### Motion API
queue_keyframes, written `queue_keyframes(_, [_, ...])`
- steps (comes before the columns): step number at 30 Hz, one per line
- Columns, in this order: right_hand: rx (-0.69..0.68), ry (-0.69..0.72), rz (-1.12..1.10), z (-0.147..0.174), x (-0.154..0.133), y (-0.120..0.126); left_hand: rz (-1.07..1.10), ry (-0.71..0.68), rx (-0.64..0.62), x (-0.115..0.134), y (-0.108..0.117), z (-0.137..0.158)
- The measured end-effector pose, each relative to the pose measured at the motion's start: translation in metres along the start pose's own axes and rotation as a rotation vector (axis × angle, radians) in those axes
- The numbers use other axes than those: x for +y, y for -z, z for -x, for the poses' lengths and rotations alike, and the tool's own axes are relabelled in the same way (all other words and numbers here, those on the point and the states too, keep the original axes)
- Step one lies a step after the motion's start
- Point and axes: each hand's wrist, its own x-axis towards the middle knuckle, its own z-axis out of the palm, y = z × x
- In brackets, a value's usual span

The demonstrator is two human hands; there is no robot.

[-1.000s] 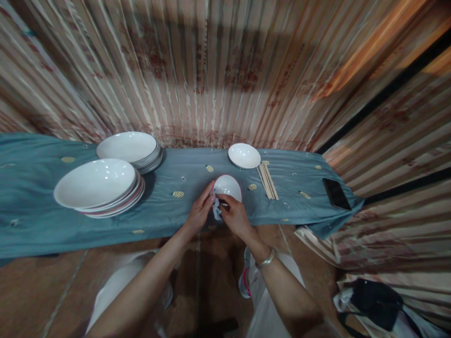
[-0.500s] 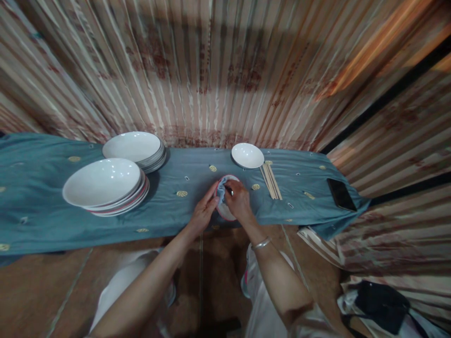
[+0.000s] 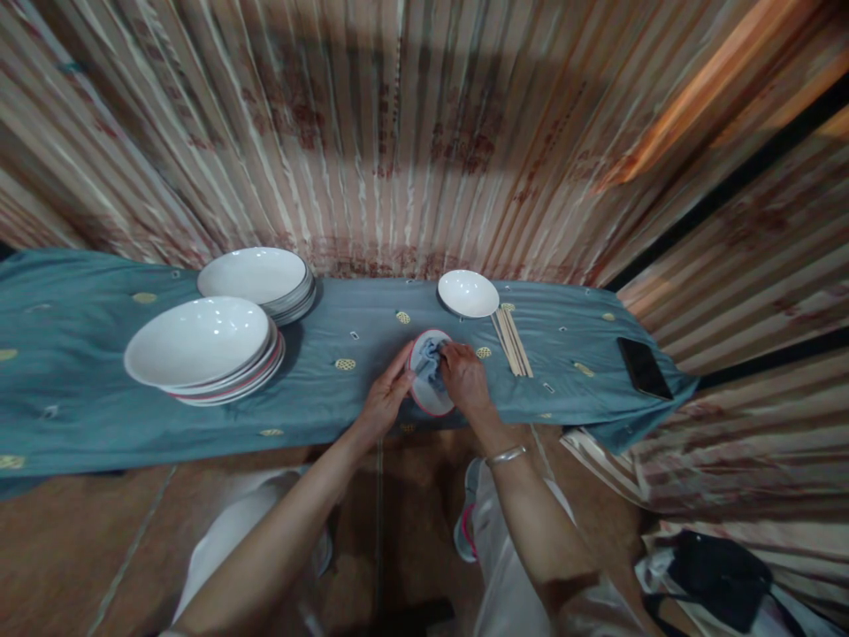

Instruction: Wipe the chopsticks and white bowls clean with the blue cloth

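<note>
A small white bowl with a red rim (image 3: 432, 404) is tilted toward me at the table's near edge. My left hand (image 3: 388, 387) grips its left side, thumb at the rim and fingers behind. Inside the bowl lies a crumpled blue cloth (image 3: 430, 361), and my right hand (image 3: 465, 373) pinches it near the right rim. A white dish (image 3: 468, 293) sits just beyond the bowl. Several wooden chopsticks (image 3: 512, 341) lie side by side to the right of my right hand.
Two stacks of white bowls, a nearer one (image 3: 199, 341) and a farther one (image 3: 256, 274), stand on the left of the blue tablecloth (image 3: 371, 305). A black phone (image 3: 643, 367) lies at the right end. A pleated curtain (image 3: 398, 133) hangs behind. A black bag (image 3: 720, 575) is at lower right.
My right hand has shifted right across the bowl, uncovering more of the blue cloth inside. My left hand keeps its hold on the rim. The view has shifted slightly.
</note>
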Motion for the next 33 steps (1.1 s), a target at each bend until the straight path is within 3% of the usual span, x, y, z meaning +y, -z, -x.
queue_keyframes(14, [-0.231,0.026,-0.05,0.026,0.008,0.012,-0.005,0.061,0.022,0.007,-0.002,0.0])
queue_keyframes(25, [-0.387,-0.027,-0.377,0.036,0.008,0.02,-0.007,0.086,0.039,0.009,-0.003,0.0])
queue_keyframes(33, [-0.357,-0.102,-0.781,0.039,-0.003,0.015,-0.008,0.064,0.052,0.007,-0.004,0.0])
